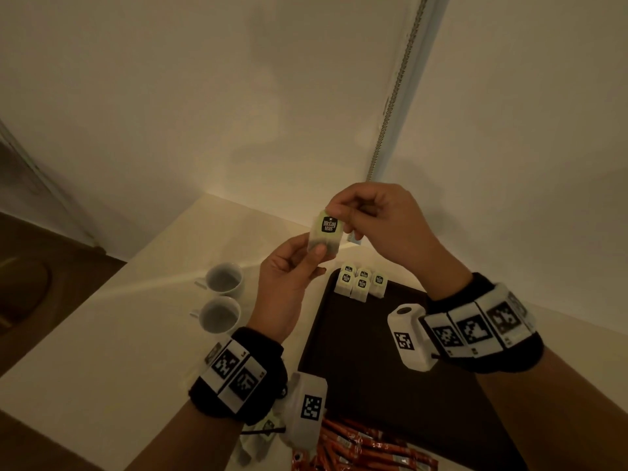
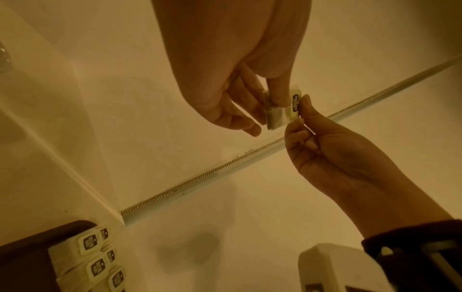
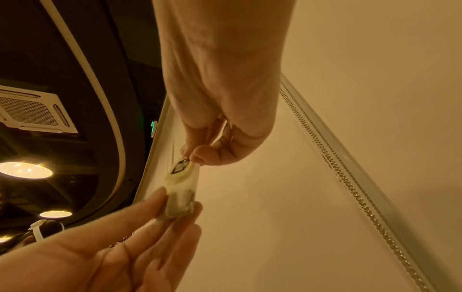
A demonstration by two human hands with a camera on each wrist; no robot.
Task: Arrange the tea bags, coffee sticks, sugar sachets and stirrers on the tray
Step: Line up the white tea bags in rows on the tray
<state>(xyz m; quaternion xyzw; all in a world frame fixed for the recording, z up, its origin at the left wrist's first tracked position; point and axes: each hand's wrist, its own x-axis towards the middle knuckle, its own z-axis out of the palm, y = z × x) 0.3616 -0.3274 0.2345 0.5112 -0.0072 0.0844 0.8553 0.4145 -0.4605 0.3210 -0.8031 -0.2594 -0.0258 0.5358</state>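
Tea bag (image 1: 324, 235), green "McCoy teas" tag: held in the air above the tray's far edge. Left hand (image 1: 289, 277) pinches its lower body; right hand (image 1: 380, 222) pinches the tag at 12 o'clock. Dark tray (image 1: 356, 351): five tea bags (image 1: 361, 283) clustered at 12 o'clock. Orange coffee sticks (image 1: 367, 450) at 6 o'clock. Two white cups (image 1: 221, 297) at 9 o'clock, on the white counter (image 1: 102, 334).

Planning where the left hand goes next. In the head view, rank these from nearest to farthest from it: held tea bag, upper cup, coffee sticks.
1. Held tea bag, pinched by the left hand.
2. Upper cup, to its left.
3. Coffee sticks, bottom edge.
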